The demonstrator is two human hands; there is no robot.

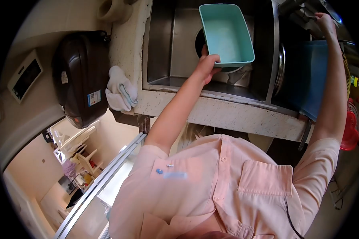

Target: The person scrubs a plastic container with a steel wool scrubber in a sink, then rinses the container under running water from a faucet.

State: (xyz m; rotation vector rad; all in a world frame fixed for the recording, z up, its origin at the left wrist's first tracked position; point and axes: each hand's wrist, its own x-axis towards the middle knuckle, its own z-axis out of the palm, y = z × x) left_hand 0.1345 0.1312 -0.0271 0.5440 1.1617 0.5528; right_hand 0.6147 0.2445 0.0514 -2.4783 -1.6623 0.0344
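Note:
A teal rectangular plastic tub (pixel 229 34) is tilted over the stainless steel sink (pixel 183 51), its inside facing me. My left hand (pixel 208 67) grips the rim at its near left corner, thumb over the edge. Part of the round drain hole shows behind the tub. A greyish crumpled thing (pixel 240 75) lies under its near end. My right hand (pixel 325 24) is stretched to the far upper right, near the dark tap fittings (pixel 293 6). Its fingers are closed, and what they hold is too small to make out.
A folded white towel (pixel 121 89) lies on the speckled counter edge (pixel 227 115), left of the sink. Beyond it is a dark, glossy appliance (pixel 81 71). Right of the sink stand a round metal rim (pixel 281 67), a blue panel-like thing (pixel 309 75) and a red plastic item (pixel 350 131).

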